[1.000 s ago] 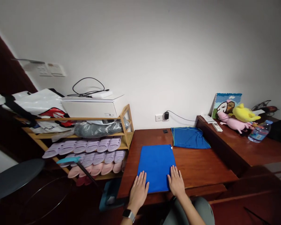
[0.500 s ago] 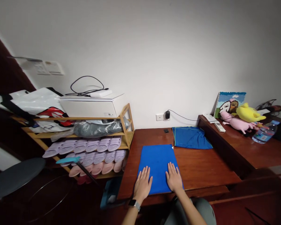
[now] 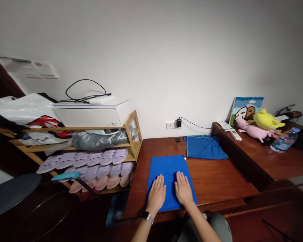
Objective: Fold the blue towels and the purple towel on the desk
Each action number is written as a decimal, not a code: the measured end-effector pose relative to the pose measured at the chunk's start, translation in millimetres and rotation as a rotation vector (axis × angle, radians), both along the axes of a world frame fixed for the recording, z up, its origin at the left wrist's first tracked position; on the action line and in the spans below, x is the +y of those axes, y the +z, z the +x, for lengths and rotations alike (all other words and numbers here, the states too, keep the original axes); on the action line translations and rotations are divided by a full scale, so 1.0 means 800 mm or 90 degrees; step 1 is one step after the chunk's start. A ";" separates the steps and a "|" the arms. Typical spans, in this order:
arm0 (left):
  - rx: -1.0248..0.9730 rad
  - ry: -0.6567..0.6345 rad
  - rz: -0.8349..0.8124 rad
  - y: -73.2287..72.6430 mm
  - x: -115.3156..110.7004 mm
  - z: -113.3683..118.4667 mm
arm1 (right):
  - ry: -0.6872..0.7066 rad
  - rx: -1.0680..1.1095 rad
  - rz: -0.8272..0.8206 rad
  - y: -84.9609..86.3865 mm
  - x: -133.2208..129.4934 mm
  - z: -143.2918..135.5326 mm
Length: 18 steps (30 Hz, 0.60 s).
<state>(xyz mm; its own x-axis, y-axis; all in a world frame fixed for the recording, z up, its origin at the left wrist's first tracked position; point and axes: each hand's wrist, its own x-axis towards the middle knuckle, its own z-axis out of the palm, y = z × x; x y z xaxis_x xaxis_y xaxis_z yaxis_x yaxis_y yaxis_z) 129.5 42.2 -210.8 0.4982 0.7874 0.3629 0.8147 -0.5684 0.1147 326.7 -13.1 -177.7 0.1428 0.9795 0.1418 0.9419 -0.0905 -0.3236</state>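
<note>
A bright blue cloth [image 3: 168,166] lies as a flat rectangle on the brown wooden table [image 3: 217,178], with a small white tag at its back right corner. My left hand [image 3: 157,193] rests palm down on the left part of the cloth, fingers stretched out, a watch on the wrist. On the right part lies my right hand [image 3: 183,190], also flat with its fingers extended. Neither hand grips anything. Behind and to the right, a darker blue cloth [image 3: 204,147] with a yellow-green edge is spread on the table.
A wooden rack [image 3: 135,134] with slippers, bags and a white box [image 3: 88,116] stands left of the table. On the raised desk at right are plush toys [image 3: 257,131], a water bottle [image 3: 284,140] and a remote [image 3: 235,135]. A charger [image 3: 179,122] is plugged into the wall.
Both hands have slid a little inward and away from me over the blue cloth, so the gap between them is smaller. The camera view has shifted slightly.
</note>
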 end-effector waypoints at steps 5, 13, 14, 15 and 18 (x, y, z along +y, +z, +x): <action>0.051 -0.029 -0.066 0.000 0.005 0.039 | 0.060 0.023 -0.036 -0.004 0.016 -0.039; 0.007 0.115 -0.076 -0.017 0.013 -0.052 | -0.082 -0.017 -0.094 -0.015 -0.005 0.024; 0.003 0.121 -0.072 -0.017 0.014 -0.060 | -0.091 -0.017 -0.097 -0.016 -0.008 0.031; 0.001 0.120 -0.066 -0.018 0.015 -0.065 | -0.095 -0.016 -0.102 -0.016 -0.010 0.036; -0.004 0.103 -0.038 -0.016 0.020 -0.063 | -0.081 -0.014 -0.103 -0.010 -0.008 0.043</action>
